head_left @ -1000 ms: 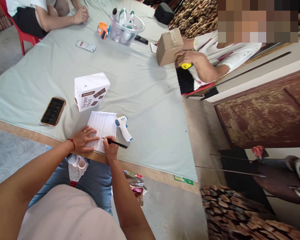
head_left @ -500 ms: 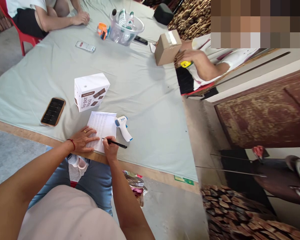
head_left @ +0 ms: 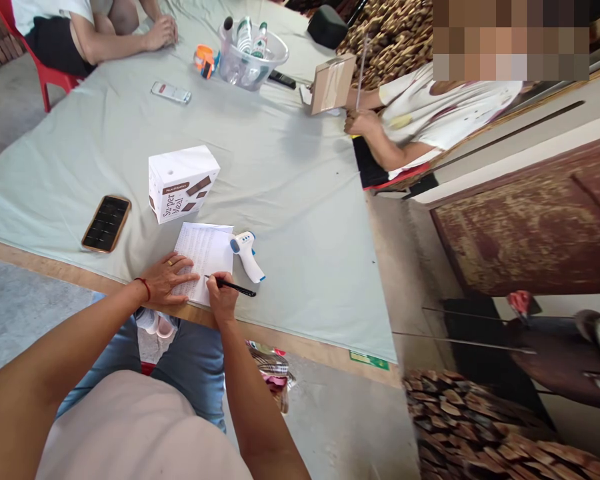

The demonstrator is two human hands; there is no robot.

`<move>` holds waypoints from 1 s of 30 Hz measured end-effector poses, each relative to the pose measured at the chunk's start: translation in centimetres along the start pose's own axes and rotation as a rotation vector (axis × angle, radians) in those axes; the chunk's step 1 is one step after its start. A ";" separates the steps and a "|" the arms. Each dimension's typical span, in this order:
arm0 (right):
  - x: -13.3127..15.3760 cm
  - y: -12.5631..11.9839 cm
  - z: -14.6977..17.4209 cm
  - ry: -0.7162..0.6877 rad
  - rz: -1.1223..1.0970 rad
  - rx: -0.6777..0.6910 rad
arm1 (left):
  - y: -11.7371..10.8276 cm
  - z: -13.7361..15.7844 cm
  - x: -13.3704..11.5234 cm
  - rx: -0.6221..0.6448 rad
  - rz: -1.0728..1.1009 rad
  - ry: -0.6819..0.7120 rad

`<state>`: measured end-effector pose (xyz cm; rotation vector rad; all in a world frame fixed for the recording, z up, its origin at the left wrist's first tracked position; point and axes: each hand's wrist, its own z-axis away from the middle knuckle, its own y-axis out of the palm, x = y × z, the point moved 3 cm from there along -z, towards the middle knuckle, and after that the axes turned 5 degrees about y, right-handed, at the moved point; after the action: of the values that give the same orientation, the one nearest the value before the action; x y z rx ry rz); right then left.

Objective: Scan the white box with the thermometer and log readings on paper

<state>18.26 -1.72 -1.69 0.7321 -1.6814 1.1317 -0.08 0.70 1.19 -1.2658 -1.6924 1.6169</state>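
I'm stretching my left forearm in from the lower left, and my left hand [head_left: 169,279] is lying palm down, fingers spread, across the lower left of a printed paper [head_left: 209,243], gripping nothing. My right forearm is rising from below, and my right hand [head_left: 222,297] is pinching a black pen [head_left: 239,289] between thumb and fingers, its tip pointing at the paper just beside my left index finger. The paper is lying near the table edge, between a white thermometer [head_left: 249,257] and my left hand.

Just beyond it a white box [head_left: 184,183] is standing; I can't see inside. Farther off, a clear plastic basin [head_left: 282,52] is holding bottles [head_left: 261,41]. A cardboard box [head_left: 333,85] is tilting near another person's hand [head_left: 363,123], its contents hidden from me.
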 end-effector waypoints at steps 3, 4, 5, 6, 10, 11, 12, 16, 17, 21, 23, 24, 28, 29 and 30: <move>0.0 0.0 0.1 -0.004 0.000 -0.011 | 0.1 0.0 0.1 0.000 0.000 -0.002; 0.0 0.0 0.1 -0.005 -0.009 -0.021 | 0.1 0.0 0.1 -0.001 0.001 -0.002; 0.1 -0.1 0.2 -0.004 -0.024 -0.034 | 0.1 0.0 0.0 -0.001 0.001 -0.003; 0.1 -0.3 0.2 -0.001 -0.041 -0.050 | 0.0 0.0 0.0 -0.001 0.002 -0.005; 0.4 -1.3 -0.1 -0.045 -0.043 -0.071 | -0.2 0.0 -0.1 0.010 0.008 -0.006; 0.5 -1.6 -0.3 -0.089 -0.013 -0.055 | -0.2 0.0 -0.1 0.012 0.007 -0.005; 0.5 -2.0 -0.7 -0.144 0.029 -0.031 | -0.3 -0.1 -0.2 0.011 0.006 -0.005; -0.1 -3.0 -2.6 -0.339 0.262 0.113 | -0.6 -0.2 -0.1 -0.012 0.009 0.001; -0.5 -3.1 -3.0 -0.363 0.315 0.142 | -0.7 -0.2 -0.2 -0.019 0.013 0.006; -1.8 -3.5 -3.7 -0.404 0.431 0.222 | -1.1 0.4 -0.6 -0.047 0.053 0.003; -2.0 -3.8 -3.6 -0.411 0.429 0.231 | -1.3 1.0 -0.8 -0.066 0.112 -0.022; -2.0 -4.0 -3.6 -0.415 0.422 0.217 | -1.3 1.3 -0.7 -0.079 0.154 -0.045; -1.8 -5.5 -4.1 -0.371 0.462 -0.012 | -1.4 1.8 2.4 -0.242 0.295 -0.283; -1.8 -5.9 -4.4 -0.344 0.486 -0.083 | -1.6 1.8 3.9 -0.342 0.291 -0.398; -1.8 -6.2 -4.8 -0.312 0.513 -0.137 | -1.9 1.7 5.7 -0.461 0.266 -0.528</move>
<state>25.99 0.19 -0.63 0.4109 -2.2730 1.2756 -4.67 4.93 1.27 -1.3999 -2.4135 1.9065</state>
